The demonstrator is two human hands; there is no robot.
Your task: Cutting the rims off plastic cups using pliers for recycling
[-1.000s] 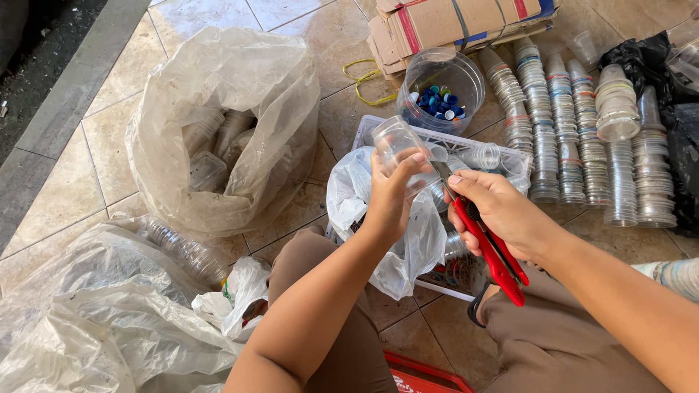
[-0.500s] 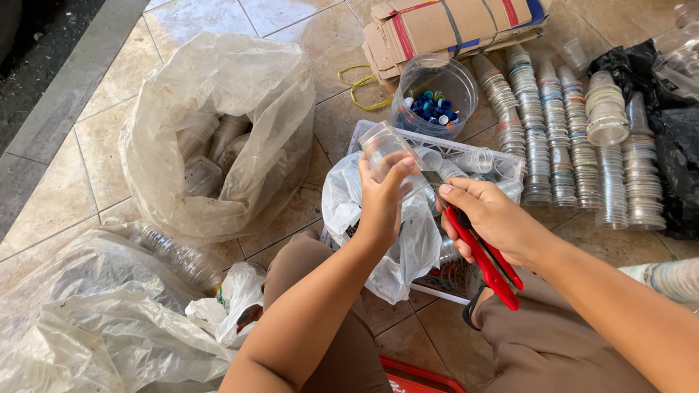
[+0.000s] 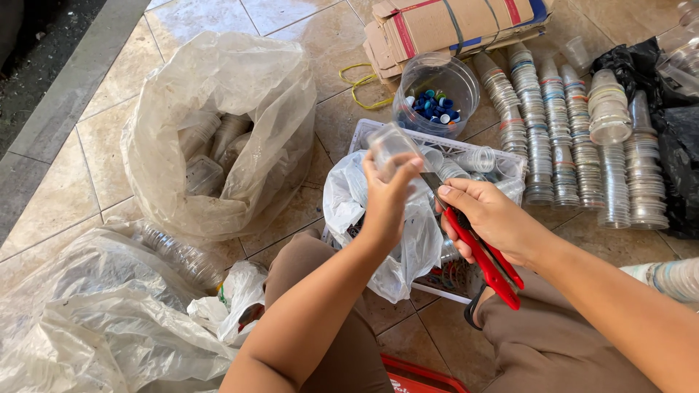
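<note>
- Left hand — grips a clear plastic cup above the white crate.
- Right hand — closed around red-handled cutters, blade at the cup.

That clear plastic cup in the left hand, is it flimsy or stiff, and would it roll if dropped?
The clear plastic cup looks thin-walled and see-through, so it is probably light and easily dented. The left hand holds it with fingertips alone, which suggests little weight. Being round, it would likely roll on the tiled floor.
</note>
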